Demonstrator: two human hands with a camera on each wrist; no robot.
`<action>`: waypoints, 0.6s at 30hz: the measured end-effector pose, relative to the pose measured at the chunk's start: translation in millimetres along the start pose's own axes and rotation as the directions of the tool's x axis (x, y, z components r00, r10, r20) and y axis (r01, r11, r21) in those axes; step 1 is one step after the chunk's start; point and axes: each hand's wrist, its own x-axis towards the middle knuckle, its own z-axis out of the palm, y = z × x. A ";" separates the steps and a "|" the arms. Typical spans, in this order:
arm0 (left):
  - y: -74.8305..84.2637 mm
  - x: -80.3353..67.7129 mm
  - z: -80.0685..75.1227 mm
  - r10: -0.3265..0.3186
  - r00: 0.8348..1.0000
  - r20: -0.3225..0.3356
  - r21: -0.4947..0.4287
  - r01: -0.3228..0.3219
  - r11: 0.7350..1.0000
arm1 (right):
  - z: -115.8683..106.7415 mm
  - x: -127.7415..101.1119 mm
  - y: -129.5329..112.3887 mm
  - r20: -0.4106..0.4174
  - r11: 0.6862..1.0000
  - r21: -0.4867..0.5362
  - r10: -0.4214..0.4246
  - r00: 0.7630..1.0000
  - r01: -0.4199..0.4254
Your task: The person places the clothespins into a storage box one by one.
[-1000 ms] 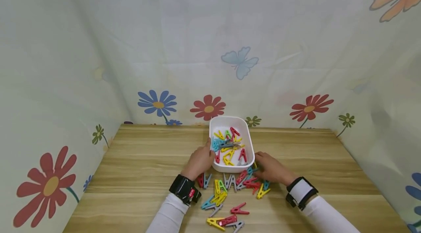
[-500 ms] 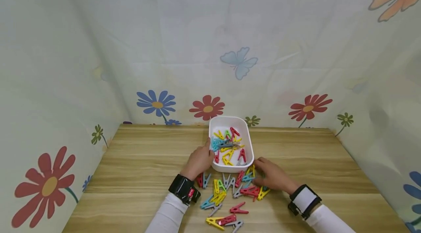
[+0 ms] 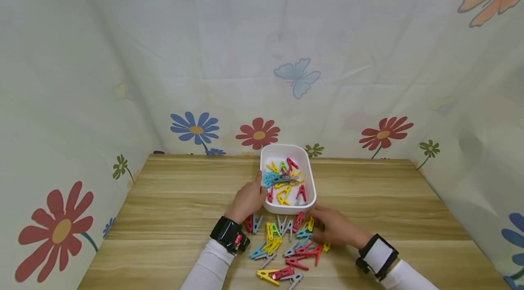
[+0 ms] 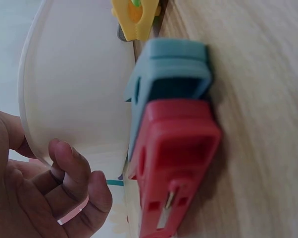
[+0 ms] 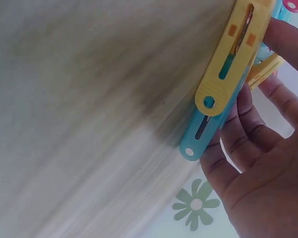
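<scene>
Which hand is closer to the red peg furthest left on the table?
Left. The left hand is just beyond the red peg, holding the white box; the right hand is farther right, beside other pegs.

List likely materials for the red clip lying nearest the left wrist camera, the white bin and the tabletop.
Red clip: likely moulded plastic, low sheen; even colour, rounded edges. The shiny strip in its slot looks like metal.
White bin: probably plastic, smooth and satin; thin, seamless wall.
Tabletop: wood-grain look, low sheen; wood or printed laminate, can't tell.
</scene>
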 end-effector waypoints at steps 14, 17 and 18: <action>0.9 2.7 -1.2 -0.011 1.000 0.013 -0.007 0.011 1.000 | -7.8 -10.3 -17.6 0.018 1.000 -0.011 0.026 1.000 -0.025; 0.2 1.2 -0.4 -0.017 1.000 0.015 -0.010 0.017 1.000 | -7.9 -10.9 -19.0 0.034 0.999 -0.002 0.032 0.999 -0.032; 0.0 0.6 0.1 -0.018 1.000 0.017 -0.010 0.018 1.000 | -7.3 -11.3 -19.1 0.034 1.000 0.001 0.030 0.999 -0.030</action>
